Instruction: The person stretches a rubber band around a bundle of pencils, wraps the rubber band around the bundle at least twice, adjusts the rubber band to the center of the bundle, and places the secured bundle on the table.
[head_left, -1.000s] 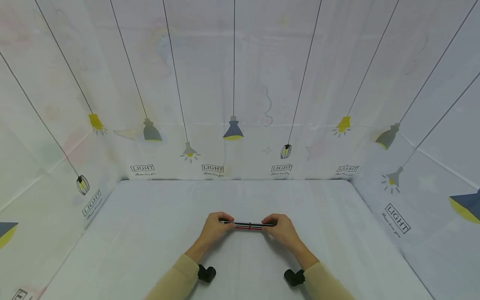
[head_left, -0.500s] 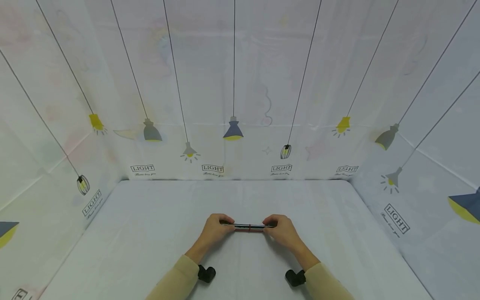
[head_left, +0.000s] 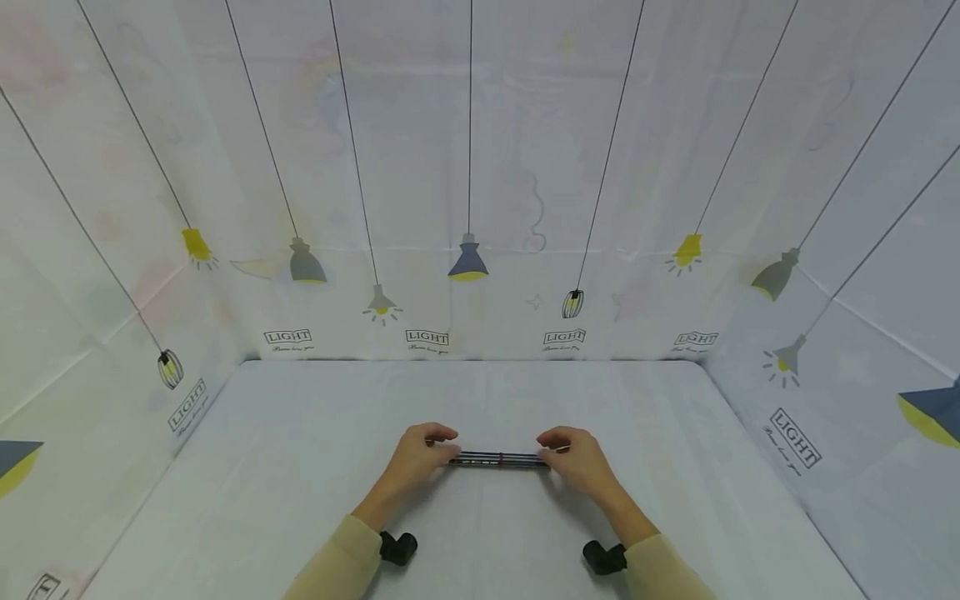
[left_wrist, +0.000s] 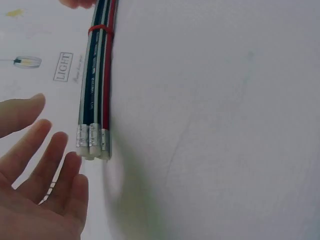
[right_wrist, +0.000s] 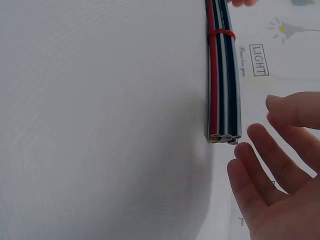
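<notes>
Pencil bundle (head_left: pixel 500 459) lies flat on the worktop (head_left: pixel 300 467). Left hand (head_left: pixel 420 454) and right hand (head_left: pixel 577 457) flank its ends, fingers spread and relaxed, gripping nothing.

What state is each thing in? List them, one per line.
pencil bundle: lying flat on the table, released by both hands.
rubber band: wrapped tight around the bundle.
left hand: open, fingers spread beside the eraser ends.
right hand: open, beside the other end.
</notes>
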